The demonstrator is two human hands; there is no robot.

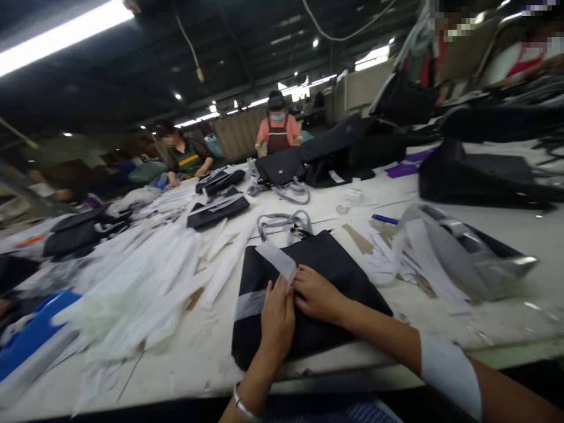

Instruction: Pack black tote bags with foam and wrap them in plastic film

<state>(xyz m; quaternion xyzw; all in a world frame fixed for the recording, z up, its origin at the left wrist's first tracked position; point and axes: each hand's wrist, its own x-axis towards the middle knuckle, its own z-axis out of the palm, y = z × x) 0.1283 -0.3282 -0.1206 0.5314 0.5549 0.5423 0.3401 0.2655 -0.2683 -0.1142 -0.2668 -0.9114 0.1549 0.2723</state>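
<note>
Hands (278, 314) at white strip (277, 258), black bag (328, 261) beneath — grey-wrapped handles (282, 217)

Two hands, one left hand (278, 317) and one right hand (319, 294), are touching one black bag (339, 264). Two pale strips are lying on it: one upper strip (275, 258), one left-side strip (250, 304). One blue stick (385, 219) is lying right-beyond it. Two people, one in pink sleeves (278, 132), one in a green top (187, 157), are showing beyond it, left of the black pile.

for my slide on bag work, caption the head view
Both hands press a pale strip on a black bag.
</note>
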